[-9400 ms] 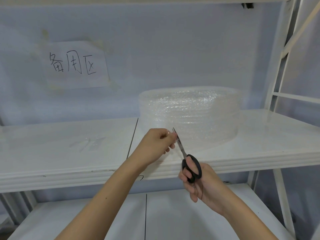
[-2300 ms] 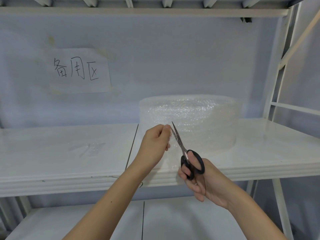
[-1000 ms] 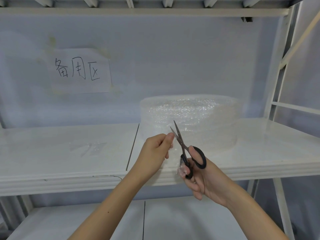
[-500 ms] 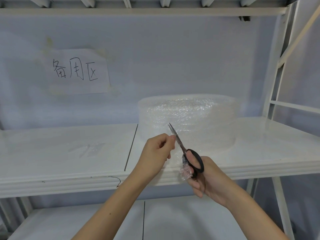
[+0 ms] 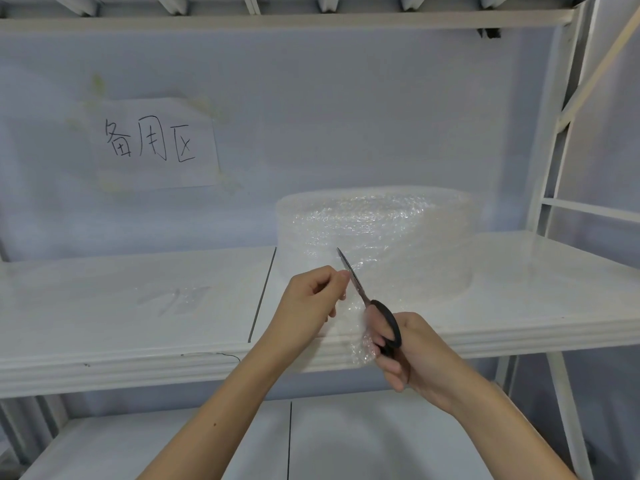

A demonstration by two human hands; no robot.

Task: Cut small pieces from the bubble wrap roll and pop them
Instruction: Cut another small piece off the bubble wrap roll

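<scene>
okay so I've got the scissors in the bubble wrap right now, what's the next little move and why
Probably open the scissors and snip again. The blades look nearly closed in the loose sheet, which the left hand pinches beside them and which still seems joined to the bubble wrap roll. The right hand grips the handles.

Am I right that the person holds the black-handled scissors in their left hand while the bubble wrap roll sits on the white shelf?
Not quite: the head view shows the black-handled scissors in the right hand, not the left. The left hand pinches the loose bubble wrap beside the blades. The rest holds: the bubble wrap roll sits on the white shelf.
</scene>
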